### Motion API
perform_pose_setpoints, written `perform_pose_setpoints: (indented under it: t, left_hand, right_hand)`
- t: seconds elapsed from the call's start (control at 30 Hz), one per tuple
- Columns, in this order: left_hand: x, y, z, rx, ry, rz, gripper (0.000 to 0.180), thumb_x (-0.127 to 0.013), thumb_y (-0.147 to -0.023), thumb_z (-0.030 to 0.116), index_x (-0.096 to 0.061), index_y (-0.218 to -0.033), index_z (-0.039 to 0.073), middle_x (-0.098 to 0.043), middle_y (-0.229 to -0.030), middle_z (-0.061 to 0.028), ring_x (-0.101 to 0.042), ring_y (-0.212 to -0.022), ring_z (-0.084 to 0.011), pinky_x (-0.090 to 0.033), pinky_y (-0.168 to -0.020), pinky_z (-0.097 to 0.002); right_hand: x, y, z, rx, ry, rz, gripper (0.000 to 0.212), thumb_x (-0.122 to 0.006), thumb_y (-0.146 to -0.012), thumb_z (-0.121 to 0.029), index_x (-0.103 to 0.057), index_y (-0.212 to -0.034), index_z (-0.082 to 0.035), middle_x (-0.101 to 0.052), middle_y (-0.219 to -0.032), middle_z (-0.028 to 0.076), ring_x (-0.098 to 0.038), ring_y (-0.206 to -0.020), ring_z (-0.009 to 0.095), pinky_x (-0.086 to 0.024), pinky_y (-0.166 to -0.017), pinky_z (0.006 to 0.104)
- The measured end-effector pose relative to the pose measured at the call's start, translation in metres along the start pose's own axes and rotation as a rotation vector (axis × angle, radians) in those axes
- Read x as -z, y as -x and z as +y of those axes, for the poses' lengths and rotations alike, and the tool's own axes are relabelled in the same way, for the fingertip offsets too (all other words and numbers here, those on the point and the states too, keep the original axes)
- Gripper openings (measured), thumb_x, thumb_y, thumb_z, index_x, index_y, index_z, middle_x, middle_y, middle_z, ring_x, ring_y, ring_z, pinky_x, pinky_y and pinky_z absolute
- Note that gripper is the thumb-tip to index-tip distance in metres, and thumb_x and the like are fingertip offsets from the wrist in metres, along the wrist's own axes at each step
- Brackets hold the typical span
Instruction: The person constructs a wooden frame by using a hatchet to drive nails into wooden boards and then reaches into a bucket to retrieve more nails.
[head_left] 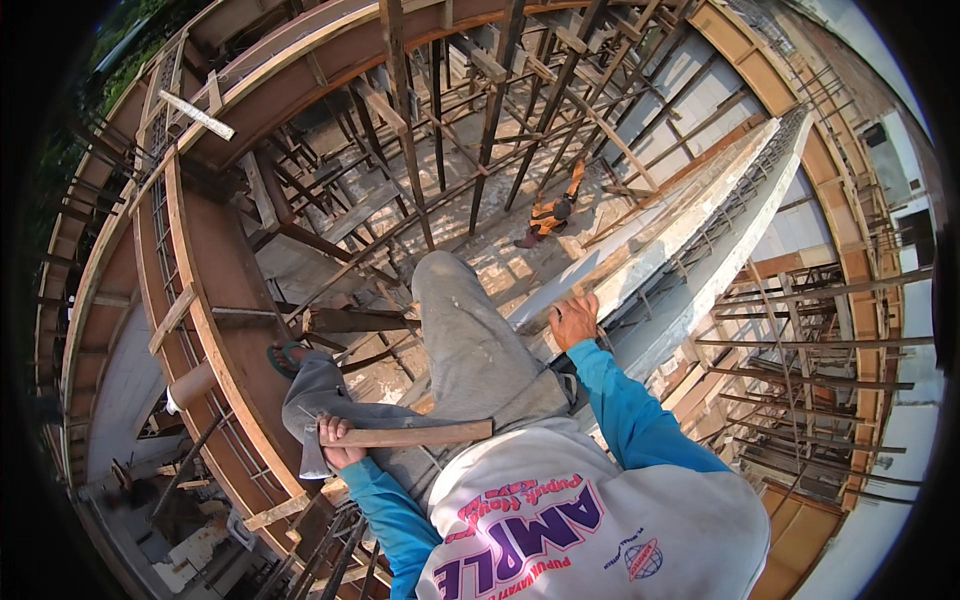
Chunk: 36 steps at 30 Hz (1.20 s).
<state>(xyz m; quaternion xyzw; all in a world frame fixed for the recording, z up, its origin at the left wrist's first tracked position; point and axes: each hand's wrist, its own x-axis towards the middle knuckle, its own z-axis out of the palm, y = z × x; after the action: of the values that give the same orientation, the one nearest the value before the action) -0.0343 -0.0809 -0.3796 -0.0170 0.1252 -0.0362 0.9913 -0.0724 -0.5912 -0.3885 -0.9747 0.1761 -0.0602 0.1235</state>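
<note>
My left hand (343, 442) is closed round a hatchet (420, 434), close behind its grey metal head. Its flat wooden handle lies across my lap, pointing right. Further right and forward, my right hand (575, 321) has its fingers bent over the edge of a pale formwork board (640, 268). Steel reinforcing bars (690, 262) run inside that beam form. I sit high up in grey trousers (465, 335), knees bent. My sandalled left foot (288, 357) rests against the brown curved formwork (215, 255) on the left.
Far below, a person in an orange and dark top (550, 212) is on the ground. Wooden props (497, 110) and cross-poles stand between. A curved formwork ring (330, 75) runs round the far side. Many poles (820, 343) stick out at the right. Open drops lie on both sides.
</note>
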Motion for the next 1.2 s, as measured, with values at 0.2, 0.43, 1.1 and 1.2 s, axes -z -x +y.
perform_pose_setpoints:
  t: [0.2,0.43,1.1,1.2]
  left_hand:
    - [-0.008,0.002,-0.004,-0.019,-0.031,0.059,0.018,-0.033,-0.098,0.016,-0.044,-0.087,0.006,-0.041,-0.071,-0.0018,-0.041,-0.058,-0.0127,-0.038,-0.057,-0.0288]
    - [-0.012,0.003,-0.008,-0.052,-0.071,0.084,0.019,-0.033,-0.098,0.017,-0.045,-0.09,0.006,-0.041,-0.07,-0.0009,-0.041,-0.057,-0.0121,-0.038,-0.056,-0.0282]
    - [0.002,-0.027,0.016,0.108,-0.221,0.055,0.016,-0.034,-0.096,0.014,-0.045,-0.089,0.005,-0.041,-0.07,-0.0031,-0.042,-0.06,-0.0131,-0.039,-0.056,-0.0271]
    - [0.007,-0.032,0.038,0.044,-0.377,0.119,0.022,-0.025,-0.096,0.019,-0.04,-0.085,0.008,-0.039,-0.072,-0.0036,-0.041,-0.065,-0.0149,-0.038,-0.057,-0.0268]
  right_hand:
    - [0.0,0.001,-0.001,-0.039,0.024,-0.046,0.024,-0.056,-0.084,-0.026,-0.067,-0.092,-0.008,-0.064,-0.101,0.011,-0.052,-0.103,0.028,-0.018,-0.108,0.0493]
    - [0.001,0.002,-0.003,-0.042,0.038,-0.024,0.022,-0.056,-0.084,-0.025,-0.067,-0.093,-0.008,-0.064,-0.101,0.011,-0.053,-0.102,0.028,-0.018,-0.109,0.0488]
    - [0.032,0.008,0.024,-0.136,-0.256,0.202,0.027,-0.058,-0.084,-0.022,-0.058,-0.104,-0.005,-0.052,-0.109,0.014,-0.044,-0.109,0.033,-0.022,-0.108,0.05]
    - [0.069,0.032,0.047,-0.353,-0.029,0.368,0.046,-0.061,-0.081,-0.019,-0.047,-0.122,-0.005,-0.039,-0.124,0.017,-0.033,-0.121,0.036,-0.022,-0.104,0.057]
